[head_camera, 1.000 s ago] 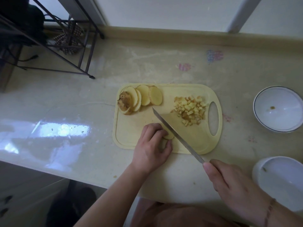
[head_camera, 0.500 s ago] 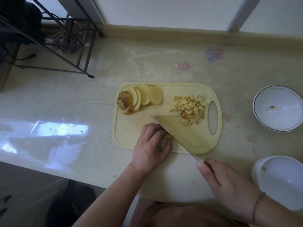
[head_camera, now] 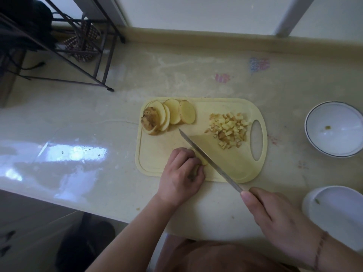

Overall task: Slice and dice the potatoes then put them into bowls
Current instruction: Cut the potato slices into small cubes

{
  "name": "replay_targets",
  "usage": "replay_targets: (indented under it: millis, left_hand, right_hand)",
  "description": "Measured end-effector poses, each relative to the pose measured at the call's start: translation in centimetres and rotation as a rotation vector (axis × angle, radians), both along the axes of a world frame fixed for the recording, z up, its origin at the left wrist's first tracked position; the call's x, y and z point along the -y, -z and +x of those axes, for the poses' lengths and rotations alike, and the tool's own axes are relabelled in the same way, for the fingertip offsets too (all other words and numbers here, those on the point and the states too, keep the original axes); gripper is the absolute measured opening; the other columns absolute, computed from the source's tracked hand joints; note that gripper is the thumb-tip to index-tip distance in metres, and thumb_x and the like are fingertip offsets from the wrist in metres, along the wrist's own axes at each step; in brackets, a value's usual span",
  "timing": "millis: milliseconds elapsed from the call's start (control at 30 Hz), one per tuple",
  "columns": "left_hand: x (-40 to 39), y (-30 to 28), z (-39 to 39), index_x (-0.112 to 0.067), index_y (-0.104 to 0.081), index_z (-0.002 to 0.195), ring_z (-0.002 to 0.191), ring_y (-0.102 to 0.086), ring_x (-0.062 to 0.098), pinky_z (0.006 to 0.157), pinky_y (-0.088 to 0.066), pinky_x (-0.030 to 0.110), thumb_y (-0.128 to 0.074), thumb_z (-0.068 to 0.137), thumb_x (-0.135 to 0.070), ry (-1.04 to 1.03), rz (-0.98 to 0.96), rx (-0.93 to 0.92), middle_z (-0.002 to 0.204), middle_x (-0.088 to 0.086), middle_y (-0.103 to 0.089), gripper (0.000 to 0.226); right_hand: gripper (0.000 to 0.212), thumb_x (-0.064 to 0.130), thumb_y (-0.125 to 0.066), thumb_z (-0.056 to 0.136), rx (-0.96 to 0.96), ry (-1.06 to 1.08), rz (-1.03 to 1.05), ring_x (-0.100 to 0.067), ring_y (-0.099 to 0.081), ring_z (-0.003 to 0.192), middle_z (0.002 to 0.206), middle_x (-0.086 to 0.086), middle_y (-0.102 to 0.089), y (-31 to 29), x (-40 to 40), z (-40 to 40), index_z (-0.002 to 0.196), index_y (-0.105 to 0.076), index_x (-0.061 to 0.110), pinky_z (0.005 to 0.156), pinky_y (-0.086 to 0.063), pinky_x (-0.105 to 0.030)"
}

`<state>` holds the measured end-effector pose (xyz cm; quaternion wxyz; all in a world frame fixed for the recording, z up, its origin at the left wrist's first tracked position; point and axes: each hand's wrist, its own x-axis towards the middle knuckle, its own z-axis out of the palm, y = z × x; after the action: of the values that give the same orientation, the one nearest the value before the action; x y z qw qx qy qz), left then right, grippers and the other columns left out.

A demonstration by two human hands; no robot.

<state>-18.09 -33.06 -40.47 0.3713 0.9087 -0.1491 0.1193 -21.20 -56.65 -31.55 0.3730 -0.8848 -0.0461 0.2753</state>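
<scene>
Potatoes lie cut up in three lots on a pale yellow cutting board [head_camera: 155, 158], which sits on the big glossy counter [head_camera: 78, 134]. Two white bowls stand to the right of the board: the far bowl [head_camera: 334, 116] with a dark rim line and a small speck inside, and the near bowl [head_camera: 337, 213] at the counter's front edge. A black wire rack [head_camera: 82, 55] stands at the back left corner. The right hand [head_camera: 275, 216] is wrapped round the handle of a long knife [head_camera: 208, 160], whose blade slants across the board with its tip pointing toward the slices. The left hand [head_camera: 182, 173] has its fingers curled over a small potato piece [head_camera: 203, 160] near the board's front edge, pinning it right against the blade. Round potato slices [head_camera: 176, 114] overlap in a row at the board's back left corner, a skin-covered end piece [head_camera: 149, 120] leaning on them. Diced potato [head_camera: 229, 130] is heaped just beside the board's handle hole
</scene>
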Motion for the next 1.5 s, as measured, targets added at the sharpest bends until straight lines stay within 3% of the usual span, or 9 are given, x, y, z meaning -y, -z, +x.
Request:
replay_targets:
  millis: [400,633,900,1500]
  left_hand:
    - [0.1,0.0,0.0,0.003,-0.074,0.082,0.089,-0.065,0.034,0.080,-0.054,0.038,-0.081,0.078,0.002,-0.022,-0.024,0.001,0.091,0.015,-0.067,0.008]
    - [-0.1,-0.1,0.0,0.002,-0.073,0.079,0.086,-0.062,0.033,0.078,-0.052,0.035,-0.082,0.076,0.004,-0.021,-0.034,0.001,0.081,0.014,-0.062,0.009]
    - [-0.2,0.0,-0.2,0.003,-0.073,0.078,0.089,-0.060,0.028,0.082,-0.052,0.031,-0.081,0.078,0.003,-0.034,-0.034,0.047,0.085,0.014,-0.063,0.008]
    - [-0.1,-0.3,-0.2,0.002,-0.076,0.082,0.090,-0.066,0.028,0.081,-0.055,0.033,-0.080,0.075,0.009,-0.051,-0.065,0.033,0.089,0.012,-0.070,0.011]
  right_hand:
    - [0.059,0.072,-0.017,0.087,-0.013,-0.060,-0.060,-0.009,-0.050,0.055,0.064,0.008,-0.056,-0.2,0.8,-1.3,0.064,-0.039,0.022,0.053,-0.034,-0.025]
    - [0.058,0.064,-0.017,0.091,0.007,-0.049,-0.040,-0.014,-0.052,0.057,0.054,-0.001,-0.052,0.7,-1.5,1.1,0.064,-0.046,0.021,0.053,-0.035,-0.027]
    - [0.065,0.071,-0.018,0.084,-0.015,0.016,-0.002,-0.017,-0.054,0.056,0.053,-0.009,-0.054,0.3,-0.7,1.1,0.059,-0.045,0.018,0.057,-0.042,-0.031]
    - [0.060,0.072,-0.016,0.087,-0.003,-0.079,-0.054,-0.010,-0.050,0.055,0.056,0.003,-0.052,0.4,0.0,-0.7,0.062,-0.040,0.023,0.052,-0.034,-0.026]
